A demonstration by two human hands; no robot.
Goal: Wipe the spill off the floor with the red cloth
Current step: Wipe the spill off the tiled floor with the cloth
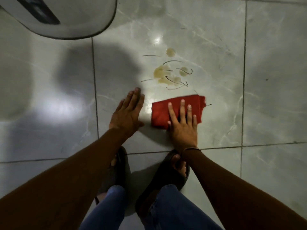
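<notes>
A yellowish spill (167, 75) lies in several blotches on the grey marble-patterned floor tile (216, 67), crossed by thin dark marks. Just below it sits the folded red cloth (161, 112), flat on the floor. My right hand (182, 123) presses on the cloth's right half with fingers spread. My left hand (127, 113) rests flat on the bare tile to the left of the cloth, fingers together, holding nothing. The cloth's upper edge is a short gap from the nearest blotch.
A white rounded appliance or bin (66, 15) with a dark panel stands at the top left. My feet in dark sandals (166, 175) and blue jeans (174, 211) are at the bottom centre. Grout lines cross the floor.
</notes>
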